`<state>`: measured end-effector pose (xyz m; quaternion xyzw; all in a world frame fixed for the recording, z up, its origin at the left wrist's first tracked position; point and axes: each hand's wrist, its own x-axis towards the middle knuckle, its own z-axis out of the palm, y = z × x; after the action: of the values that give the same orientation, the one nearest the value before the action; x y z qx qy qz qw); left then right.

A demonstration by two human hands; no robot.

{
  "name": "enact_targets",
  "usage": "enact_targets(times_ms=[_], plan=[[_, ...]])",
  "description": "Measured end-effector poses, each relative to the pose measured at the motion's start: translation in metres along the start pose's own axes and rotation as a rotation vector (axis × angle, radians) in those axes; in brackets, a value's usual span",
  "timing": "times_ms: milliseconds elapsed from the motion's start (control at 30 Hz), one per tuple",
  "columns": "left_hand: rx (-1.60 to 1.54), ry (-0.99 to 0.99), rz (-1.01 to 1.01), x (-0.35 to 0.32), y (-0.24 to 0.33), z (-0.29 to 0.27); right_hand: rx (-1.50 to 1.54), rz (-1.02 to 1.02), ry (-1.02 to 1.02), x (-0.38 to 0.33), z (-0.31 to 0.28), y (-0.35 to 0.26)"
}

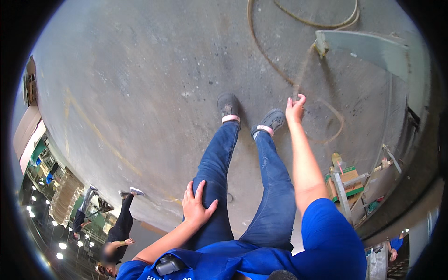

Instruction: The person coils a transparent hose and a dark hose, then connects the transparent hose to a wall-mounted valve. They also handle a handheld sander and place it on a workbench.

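My left hand (196,208) lies on my left thigh, its fingers spread over the blue jeans (217,156). Out in front, past my right leg, my right arm reaches down, and my right hand (295,111) has its fingers curled closed around a thin, pale hose (304,70). A stretch of this hose is blurred and runs up to a yellowish fitting (320,47) at the end of a grey-green panel (364,46). Part of the hose is hidden behind my fingers. My dark clogs (228,105) stand on the concrete floor.
More hose (255,35) loops over the floor ahead. At the right, a metal frame (343,193) stands beside a green-and-brown carton (351,179). People (122,219) are at the lower left, and another person (395,245) at the lower right. Yellow lines (100,135) mark the floor.
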<state>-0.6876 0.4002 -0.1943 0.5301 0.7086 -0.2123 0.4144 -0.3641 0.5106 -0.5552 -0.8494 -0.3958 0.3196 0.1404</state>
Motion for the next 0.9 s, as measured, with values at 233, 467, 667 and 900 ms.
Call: enact_targets(times_ms=[233, 467, 667, 900], plan=[[-0.035, -0.008, -0.057, -0.003, 0.0, 0.001, 0.389, -0.211, -0.934, -0.102, 0.009, -0.236], [-0.197, -0.189, -0.136, 0.001, -0.04, 0.032, 0.421, -0.874, -1.386, -0.264, -0.118, -0.341], [-0.93, 0.356, 0.866, -0.003, -0.004, -0.042, 0.583, -0.413, -1.131, -0.283, -0.237, -0.402], [-1.516, 0.127, 1.112, -0.114, 0.042, -0.166, 0.58, -0.906, -1.26, -0.364, -0.298, -0.52]])
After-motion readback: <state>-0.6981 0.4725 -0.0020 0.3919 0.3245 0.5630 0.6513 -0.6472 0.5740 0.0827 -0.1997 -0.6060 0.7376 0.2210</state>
